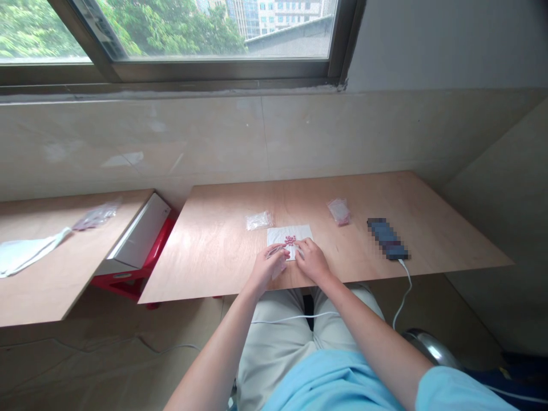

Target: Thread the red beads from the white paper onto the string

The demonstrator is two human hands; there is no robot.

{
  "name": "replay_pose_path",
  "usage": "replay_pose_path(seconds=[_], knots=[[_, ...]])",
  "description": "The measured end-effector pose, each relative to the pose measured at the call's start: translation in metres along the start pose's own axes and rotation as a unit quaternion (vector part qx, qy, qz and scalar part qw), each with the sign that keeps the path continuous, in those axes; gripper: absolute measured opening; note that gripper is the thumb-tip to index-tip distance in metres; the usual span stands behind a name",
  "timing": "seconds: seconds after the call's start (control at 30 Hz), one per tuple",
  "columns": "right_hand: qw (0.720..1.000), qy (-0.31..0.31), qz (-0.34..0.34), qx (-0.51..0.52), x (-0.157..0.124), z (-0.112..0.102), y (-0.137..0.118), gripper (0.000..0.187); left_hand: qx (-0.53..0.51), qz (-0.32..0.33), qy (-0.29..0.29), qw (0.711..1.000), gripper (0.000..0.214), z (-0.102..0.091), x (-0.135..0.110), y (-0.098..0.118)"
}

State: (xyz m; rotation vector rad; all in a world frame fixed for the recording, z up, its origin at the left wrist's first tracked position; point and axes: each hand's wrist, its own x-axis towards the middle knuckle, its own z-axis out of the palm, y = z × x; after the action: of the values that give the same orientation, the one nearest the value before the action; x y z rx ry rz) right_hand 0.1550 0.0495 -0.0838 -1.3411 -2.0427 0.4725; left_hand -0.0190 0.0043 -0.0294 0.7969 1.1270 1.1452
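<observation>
A square of white paper lies on a plywood board, near the board's front edge. A small cluster of pink beads sits on the paper. My left hand covers the paper's lower left corner, its fingers curled around something thin and shiny that I cannot make out. My right hand rests at the paper's lower right corner, its fingertips close to the beads. Neither hand visibly holds a bead.
A small transparent bag and a bag of pink contents lie behind the paper. To the right, a blurred dark device has a white cable trailing over the front edge. A lower board at left holds a white mask and white box.
</observation>
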Motion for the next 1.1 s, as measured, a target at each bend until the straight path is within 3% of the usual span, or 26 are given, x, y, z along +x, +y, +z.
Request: replay_pose_path(seconds=[0.3,0.57,0.8,0.9,1.0,1.1], knots=[[0.999,0.033,0.016,0.038,0.002,0.004,0.005,0.033,0.03,0.046,-0.009,0.998,0.033,0.001,0.002,-0.008],[0.997,0.052,0.032,0.05,0.006,0.005,0.006,0.013,0.025,0.053,-0.025,0.998,0.034,0.003,0.001,-0.008],[0.996,0.023,0.066,0.056,0.015,0.003,0.008,0.015,0.033,0.049,-0.036,0.998,0.033,0.002,0.0,-0.008],[0.988,0.005,0.097,0.122,0.023,-0.006,0.003,0.011,0.042,0.048,-0.04,0.997,0.033,0.002,-0.001,-0.006],[0.955,0.0,0.147,0.256,0.036,-0.023,-0.014,0.023,0.052,0.048,-0.041,0.997,0.031,0.002,-0.003,-0.005],[0.942,0.012,0.123,0.311,0.047,-0.04,-0.04,0.029,0.052,0.05,-0.039,0.997,0.032,0.004,-0.003,-0.004]])
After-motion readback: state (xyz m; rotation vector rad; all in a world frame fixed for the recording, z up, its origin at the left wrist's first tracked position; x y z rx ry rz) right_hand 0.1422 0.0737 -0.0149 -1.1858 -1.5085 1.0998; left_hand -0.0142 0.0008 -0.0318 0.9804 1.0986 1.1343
